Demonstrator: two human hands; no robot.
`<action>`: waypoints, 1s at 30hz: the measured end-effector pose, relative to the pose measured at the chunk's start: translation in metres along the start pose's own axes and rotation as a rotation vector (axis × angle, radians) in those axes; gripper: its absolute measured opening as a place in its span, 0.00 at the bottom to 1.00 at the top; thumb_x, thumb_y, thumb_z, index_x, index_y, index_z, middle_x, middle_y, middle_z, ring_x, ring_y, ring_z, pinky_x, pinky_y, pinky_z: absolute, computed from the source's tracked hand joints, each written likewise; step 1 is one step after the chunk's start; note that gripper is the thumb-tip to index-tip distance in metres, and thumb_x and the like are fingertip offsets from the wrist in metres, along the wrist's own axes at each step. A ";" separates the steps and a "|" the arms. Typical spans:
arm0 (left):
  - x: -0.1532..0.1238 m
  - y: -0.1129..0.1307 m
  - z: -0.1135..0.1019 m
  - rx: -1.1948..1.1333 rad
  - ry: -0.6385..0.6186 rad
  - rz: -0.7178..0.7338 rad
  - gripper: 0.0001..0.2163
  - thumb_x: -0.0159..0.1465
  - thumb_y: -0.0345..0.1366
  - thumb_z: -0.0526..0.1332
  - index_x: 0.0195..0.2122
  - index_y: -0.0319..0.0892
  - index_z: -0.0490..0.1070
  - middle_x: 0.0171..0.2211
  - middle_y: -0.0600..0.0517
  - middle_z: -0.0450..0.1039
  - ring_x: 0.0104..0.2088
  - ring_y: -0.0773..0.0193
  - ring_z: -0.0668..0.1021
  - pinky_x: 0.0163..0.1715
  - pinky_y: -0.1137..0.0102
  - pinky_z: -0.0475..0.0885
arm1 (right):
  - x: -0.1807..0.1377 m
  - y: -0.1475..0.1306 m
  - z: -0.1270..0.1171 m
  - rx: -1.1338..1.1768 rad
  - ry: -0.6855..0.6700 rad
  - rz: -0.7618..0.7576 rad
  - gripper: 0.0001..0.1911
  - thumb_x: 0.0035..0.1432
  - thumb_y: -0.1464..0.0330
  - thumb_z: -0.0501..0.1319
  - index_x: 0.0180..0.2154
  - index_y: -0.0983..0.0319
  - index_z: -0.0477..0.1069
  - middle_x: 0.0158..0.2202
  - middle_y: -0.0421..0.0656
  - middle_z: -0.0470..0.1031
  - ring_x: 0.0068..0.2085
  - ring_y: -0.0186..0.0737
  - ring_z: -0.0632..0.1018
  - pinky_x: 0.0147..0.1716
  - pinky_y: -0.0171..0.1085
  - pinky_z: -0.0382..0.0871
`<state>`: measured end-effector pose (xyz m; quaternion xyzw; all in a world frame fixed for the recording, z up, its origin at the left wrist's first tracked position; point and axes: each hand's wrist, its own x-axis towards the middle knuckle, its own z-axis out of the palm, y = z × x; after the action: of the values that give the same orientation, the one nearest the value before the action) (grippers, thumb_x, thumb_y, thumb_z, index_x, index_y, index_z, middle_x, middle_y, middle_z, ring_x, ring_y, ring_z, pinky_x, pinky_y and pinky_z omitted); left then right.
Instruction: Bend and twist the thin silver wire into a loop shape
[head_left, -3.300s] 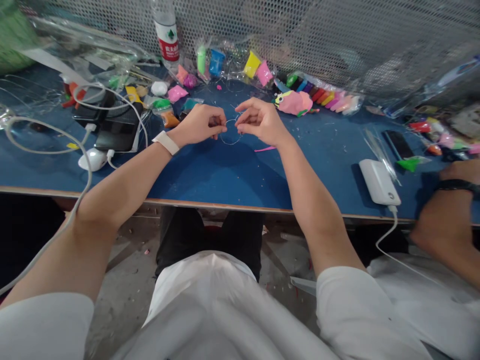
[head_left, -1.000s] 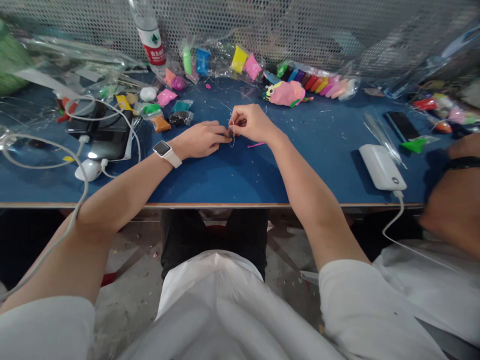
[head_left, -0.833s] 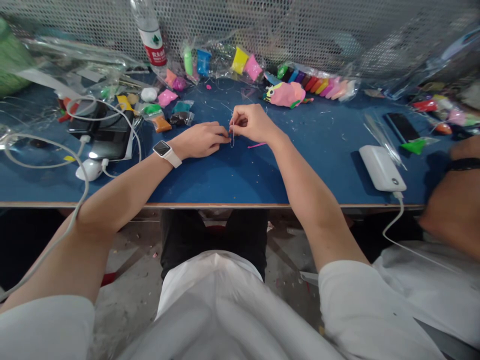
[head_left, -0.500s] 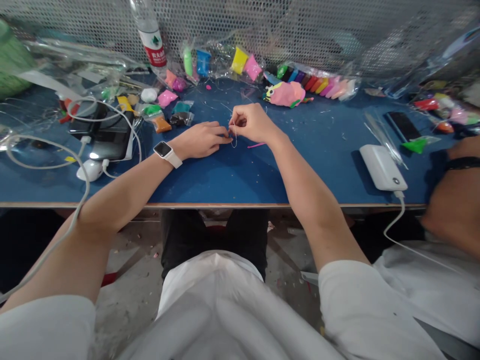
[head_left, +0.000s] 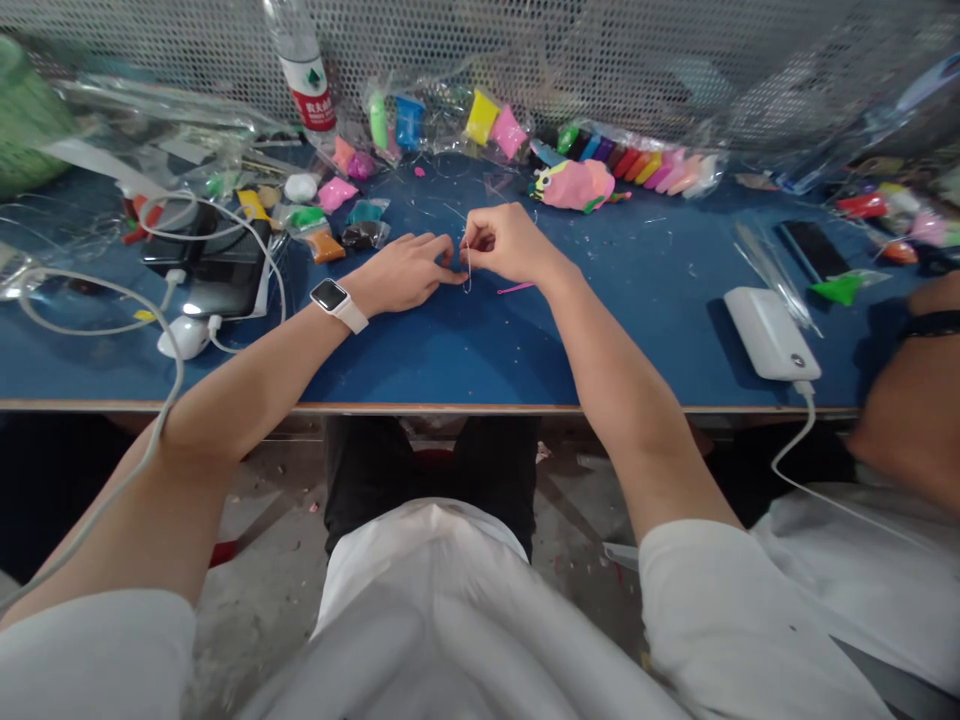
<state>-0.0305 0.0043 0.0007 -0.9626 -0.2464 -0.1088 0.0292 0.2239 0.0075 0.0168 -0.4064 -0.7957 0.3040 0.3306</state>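
My right hand (head_left: 504, 242) is closed in a pinch on a thin wire loop (head_left: 466, 270) that stands almost upright on the blue table (head_left: 450, 340). My left hand (head_left: 405, 270), with a white watch on its wrist, lies low on the table, its fingertips pressed together against the same wire from the left. A thin pink strip (head_left: 515, 289) lies on the table just right of the loop. Behind my hands sits a pink clay figure (head_left: 581, 184).
Small bags of coloured clay (head_left: 420, 125) and a row of clay sticks (head_left: 645, 168) line the mesh wall by a water bottle (head_left: 304, 70). Phones and white cables (head_left: 202, 270) lie left, a white power bank (head_left: 769, 332) right. Another person's arm (head_left: 911, 400) is at the right edge.
Over three seconds both hands came down to the table and the wire loop turned from lying open between them to standing edge-on. In the last second they hardly moved.
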 end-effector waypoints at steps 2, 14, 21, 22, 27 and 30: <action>0.000 -0.001 0.001 -0.020 0.001 -0.018 0.24 0.76 0.30 0.54 0.65 0.55 0.83 0.58 0.41 0.76 0.58 0.46 0.80 0.59 0.49 0.74 | 0.000 0.001 0.000 0.001 -0.006 -0.008 0.15 0.58 0.65 0.79 0.30 0.56 0.73 0.31 0.42 0.83 0.35 0.47 0.84 0.45 0.51 0.85; -0.001 -0.003 0.005 0.022 0.020 -0.011 0.26 0.77 0.30 0.51 0.66 0.56 0.82 0.56 0.41 0.76 0.55 0.47 0.79 0.52 0.53 0.75 | -0.001 0.002 0.001 0.022 -0.015 -0.035 0.09 0.59 0.71 0.73 0.32 0.56 0.74 0.30 0.41 0.83 0.34 0.48 0.87 0.42 0.51 0.84; -0.004 0.000 0.004 0.070 0.026 0.048 0.27 0.78 0.30 0.49 0.71 0.55 0.78 0.59 0.40 0.79 0.50 0.48 0.78 0.51 0.53 0.75 | -0.001 0.004 0.000 -0.017 0.004 -0.010 0.11 0.61 0.65 0.73 0.33 0.55 0.72 0.33 0.42 0.84 0.35 0.44 0.84 0.43 0.48 0.84; -0.004 0.000 0.004 0.077 0.031 0.048 0.28 0.78 0.30 0.49 0.71 0.55 0.78 0.59 0.40 0.79 0.50 0.48 0.78 0.51 0.53 0.75 | -0.001 0.004 0.000 -0.022 0.004 -0.005 0.11 0.61 0.65 0.74 0.33 0.55 0.72 0.33 0.42 0.84 0.35 0.44 0.84 0.43 0.48 0.84; -0.002 0.001 0.005 0.132 0.027 0.055 0.27 0.78 0.31 0.50 0.72 0.55 0.77 0.58 0.40 0.79 0.51 0.48 0.78 0.49 0.54 0.75 | 0.000 0.008 0.000 -0.028 0.003 0.011 0.13 0.60 0.62 0.77 0.34 0.55 0.73 0.34 0.42 0.84 0.38 0.46 0.84 0.46 0.50 0.85; -0.002 0.002 0.002 0.155 0.010 0.059 0.27 0.78 0.32 0.50 0.72 0.54 0.77 0.58 0.39 0.79 0.51 0.47 0.78 0.49 0.54 0.75 | 0.001 0.010 0.001 -0.023 0.000 0.013 0.14 0.58 0.64 0.78 0.35 0.56 0.74 0.35 0.43 0.84 0.40 0.47 0.85 0.47 0.50 0.85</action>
<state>-0.0305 0.0019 -0.0014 -0.9638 -0.2253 -0.0935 0.1079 0.2274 0.0130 0.0091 -0.4152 -0.7965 0.2968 0.3242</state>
